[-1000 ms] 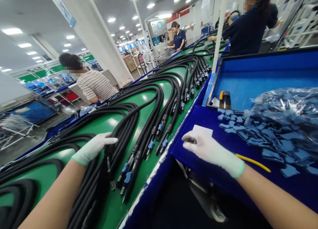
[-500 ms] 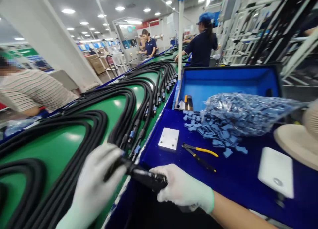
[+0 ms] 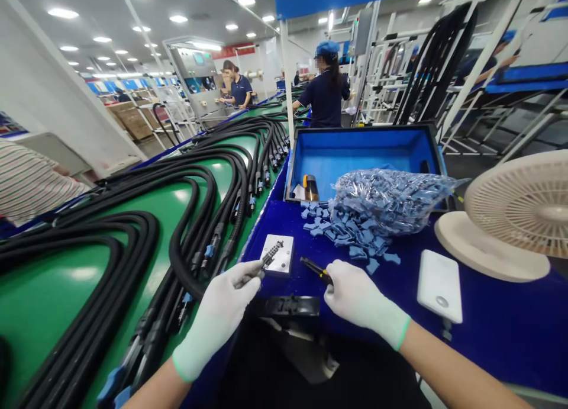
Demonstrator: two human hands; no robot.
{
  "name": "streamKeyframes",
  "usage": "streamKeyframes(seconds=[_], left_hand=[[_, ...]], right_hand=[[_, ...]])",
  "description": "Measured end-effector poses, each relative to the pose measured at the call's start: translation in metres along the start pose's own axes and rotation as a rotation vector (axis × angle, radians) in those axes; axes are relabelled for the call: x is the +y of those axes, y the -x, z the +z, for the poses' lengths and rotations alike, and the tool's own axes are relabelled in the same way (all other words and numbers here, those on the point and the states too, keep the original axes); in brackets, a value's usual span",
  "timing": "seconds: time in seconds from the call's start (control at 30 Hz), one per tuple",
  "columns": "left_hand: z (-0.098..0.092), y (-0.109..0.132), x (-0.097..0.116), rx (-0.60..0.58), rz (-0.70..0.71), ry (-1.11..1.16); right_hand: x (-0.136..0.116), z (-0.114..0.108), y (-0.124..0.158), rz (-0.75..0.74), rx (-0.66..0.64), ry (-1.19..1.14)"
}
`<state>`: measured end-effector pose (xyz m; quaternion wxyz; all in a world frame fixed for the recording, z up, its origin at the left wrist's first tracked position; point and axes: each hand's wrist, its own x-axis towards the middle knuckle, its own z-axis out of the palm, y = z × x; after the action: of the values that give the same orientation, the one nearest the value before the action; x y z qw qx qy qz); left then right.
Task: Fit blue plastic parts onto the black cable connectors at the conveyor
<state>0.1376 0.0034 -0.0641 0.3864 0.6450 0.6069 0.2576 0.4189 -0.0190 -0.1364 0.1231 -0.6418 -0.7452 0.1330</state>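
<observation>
My left hand, in a white glove, pinches a thin, ribbed, metallic-looking piece over the white block; its exact kind is unclear. Closed around the pliers is my gloved right hand; their dark jaws point left toward the block, and most of the yellow-and-black handles are hidden. A black bracket-like part sits at the table's front edge between my hands. Black corrugated hoses with connector ends and blue clips lie left of my left hand.
A blue bin stands behind a clear bag of blue clips, with loose clips spilled before it. On the right are a white device and a beige fan. Co-workers stand along the green conveyor.
My left hand has left the black hose end and now pinches the small ribbed piece. My right hand has picked up the pliers from the table. The view has turned right.
</observation>
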Motion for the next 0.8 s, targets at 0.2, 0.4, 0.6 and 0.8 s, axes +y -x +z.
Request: streamKeyframes(seconds=[0.2, 0.4, 0.6, 0.8], left_hand=[[-0.004, -0.009, 0.026, -0.032, -0.011, 0.141], [-0.001, -0.012, 0.033, -0.005, 0.049, 0.083], [0.005, -0.013, 0.022, 0.012, 0.092, 0.023], [0.008, -0.009, 0.022, 0.023, 0.118, 0.008]], right_hand=[[-0.032, -0.024, 0.003, -0.177, -0.031, -0.608], [-0.068, -0.054, -0.002, -0.522, -0.05, -0.936], [-0.067, -0.048, -0.008, -0.531, -0.031, -0.883], [-0.062, -0.041, -0.006, -0.47, -0.043, -0.783]])
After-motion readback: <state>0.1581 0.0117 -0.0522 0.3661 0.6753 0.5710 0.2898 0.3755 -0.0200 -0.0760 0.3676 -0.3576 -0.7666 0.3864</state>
